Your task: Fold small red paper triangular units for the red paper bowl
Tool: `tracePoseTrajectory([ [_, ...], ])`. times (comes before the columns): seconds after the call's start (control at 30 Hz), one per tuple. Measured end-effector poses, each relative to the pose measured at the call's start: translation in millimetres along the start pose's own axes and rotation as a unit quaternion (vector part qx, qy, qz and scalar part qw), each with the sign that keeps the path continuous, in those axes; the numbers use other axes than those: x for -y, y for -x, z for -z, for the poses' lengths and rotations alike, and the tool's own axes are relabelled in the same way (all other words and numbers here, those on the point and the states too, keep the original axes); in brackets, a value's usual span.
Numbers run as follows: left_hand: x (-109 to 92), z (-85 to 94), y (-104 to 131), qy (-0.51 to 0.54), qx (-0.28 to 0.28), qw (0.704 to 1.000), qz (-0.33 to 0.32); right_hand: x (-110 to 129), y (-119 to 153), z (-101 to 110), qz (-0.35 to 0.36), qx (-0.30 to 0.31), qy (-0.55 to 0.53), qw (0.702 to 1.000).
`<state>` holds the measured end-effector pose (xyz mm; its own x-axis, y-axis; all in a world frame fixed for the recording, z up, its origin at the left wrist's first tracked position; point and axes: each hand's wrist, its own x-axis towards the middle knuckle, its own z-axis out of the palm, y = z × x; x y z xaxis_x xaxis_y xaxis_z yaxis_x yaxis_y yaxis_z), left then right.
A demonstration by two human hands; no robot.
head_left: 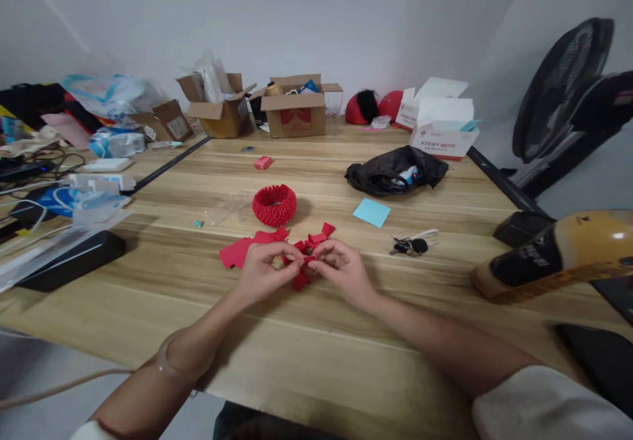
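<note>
Both hands meet over the middle of the table. My left hand [267, 267] and my right hand [343, 272] pinch a small piece of red paper [308, 259] between thumbs and fingertips; its exact fold is partly hidden. Around and beneath the fingers lie several loose red paper pieces [321, 234], some folded. A flat red paper sheet [236, 251] rests by my left hand's fingers. Just beyond the hands stands a round red bowl [274, 206] built of many folded paper pieces, its open top facing up.
A blue paper square [372, 212], keys [414, 245] and a black plastic bag [395, 171] lie to the right. A bottle [548, 255] and a fan [564, 90] stand farther right. Cardboard boxes [293, 113] line the back; cables and a black case [74, 260] sit left.
</note>
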<state>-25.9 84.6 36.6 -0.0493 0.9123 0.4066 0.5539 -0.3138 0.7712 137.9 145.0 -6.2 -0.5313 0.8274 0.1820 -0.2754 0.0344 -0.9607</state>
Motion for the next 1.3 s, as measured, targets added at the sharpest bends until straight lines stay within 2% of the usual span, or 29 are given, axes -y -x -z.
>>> tracePoseTrajectory([
  [0.13, 2, 1.4, 0, 0.005, 0.002, 1.0, -0.002, -3, -2, 2, -0.036, 0.004, -0.029, 0.999],
  [0.6, 5, -0.5, 1, 0.065, -0.009, 0.998, 0.011, 2, -1, 2, 0.022, 0.009, -0.027, 0.999],
  [0.83, 5, -1.5, -1, 0.085, -0.015, 0.995, 0.053, -3, -3, 3, -0.015, 0.008, -0.026, 1.0],
  [1.03, 4, -3.3, 0, 0.076, -0.004, 0.995, 0.06, 0, -3, 3, -0.016, 0.021, -0.014, 1.0],
  [1.1, 5, -0.1, -1, 0.072, -0.014, 0.995, 0.072, 2, -3, 3, -0.015, 0.017, -0.017, 1.0],
  [1.2, 12, 13.6, -7, 0.057, -0.073, 0.991, 0.099, 2, -2, 2, -0.01, 0.008, -0.018, 1.0],
  [1.3, 20, 35.0, -15, -0.032, -0.119, 0.985, 0.118, 1, -2, 2, -0.002, 0.002, -0.018, 1.0],
])
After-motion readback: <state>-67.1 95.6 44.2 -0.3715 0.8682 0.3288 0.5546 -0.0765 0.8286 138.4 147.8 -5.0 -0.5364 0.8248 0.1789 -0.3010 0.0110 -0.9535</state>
